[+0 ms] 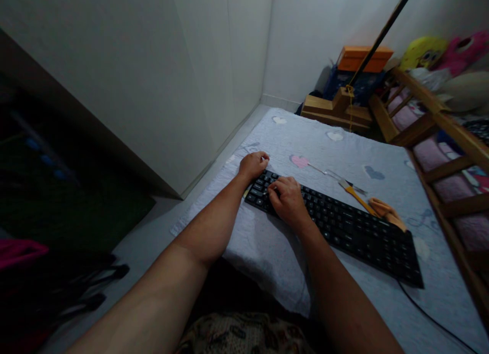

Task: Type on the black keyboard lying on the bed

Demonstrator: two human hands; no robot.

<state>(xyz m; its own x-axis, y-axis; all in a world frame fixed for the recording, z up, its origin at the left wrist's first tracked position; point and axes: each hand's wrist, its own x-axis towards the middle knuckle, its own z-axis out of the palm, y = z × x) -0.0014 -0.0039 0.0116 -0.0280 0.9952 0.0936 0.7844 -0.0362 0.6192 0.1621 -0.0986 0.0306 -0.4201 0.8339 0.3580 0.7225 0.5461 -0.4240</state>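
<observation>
A black keyboard (355,229) lies slantwise on a pale cloth (263,247) printed with hearts. At its far left corner rests my left hand (253,165), its fingers curled inward; whether they pinch anything is too small to tell. My right hand (288,198) is over the keyboard's left part, with thumb and fingers bent close together above the keys and their tips partly hidden. Behind the keyboard lie a brush with a yellow handle (359,198), an orange-brown cloth (386,212) and a thin metal wire tool (332,174).
A tall pale cabinet (160,84) stands at the left. Beyond the cloth are a wooden stand (336,109) with a dark pole and an orange box (364,58). Wooden rails (451,170) with plush toys behind them run along the right. The keyboard cable (431,316) trails to the lower right.
</observation>
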